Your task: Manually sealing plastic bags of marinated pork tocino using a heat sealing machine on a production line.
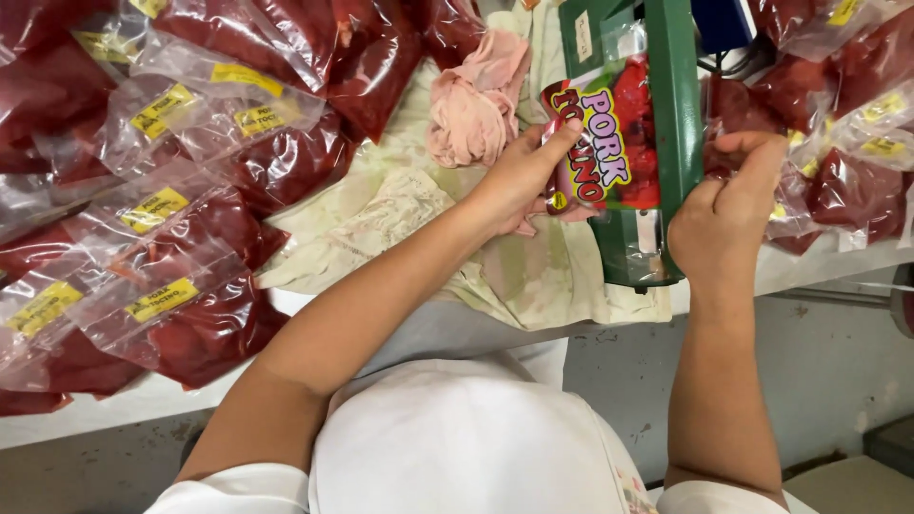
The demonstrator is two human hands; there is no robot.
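Note:
My left hand [522, 176] grips the left edge of a clear plastic pack of red meat [609, 143] with a printed label. The pack lies across a green heat sealer [671, 114] on the table. Over on the sealer's right side, my right hand [728, 205] curls its fingers around the pack's other end, which the green arm partly hides. Both my forearms reach up from the bottom of the view, over my white apron.
Many sealed packs of red meat [190, 314] with yellow labels are piled at the left, more packs [857, 181] at the right. A pink cloth [471, 100] and a stained cream cloth [400, 219] lie by the sealer. The table edge [124, 409] runs below.

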